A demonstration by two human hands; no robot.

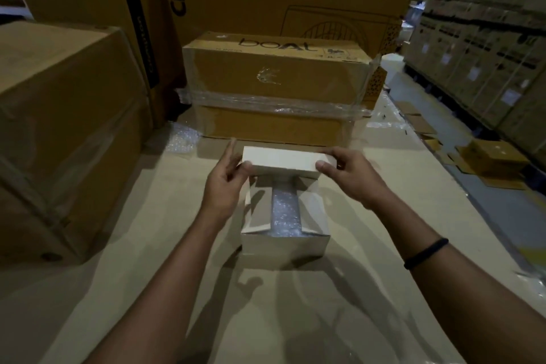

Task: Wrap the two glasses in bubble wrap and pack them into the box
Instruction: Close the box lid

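A small white cardboard box stands on the cardboard work surface in the middle of the view. Its two side flaps are folded inward, and bubble wrap shows in the gap between them; the glasses themselves are hidden under it. The far lid flap is raised and tilted over the opening. My left hand pinches the flap's left end between thumb and fingers. My right hand grips its right end the same way.
A taped brown "boAt" carton stands just behind the box. Large brown cartons wall in the left side. A loose scrap of bubble wrap lies at the back left. At right the surface edge drops to a floor with flattened cardboard.
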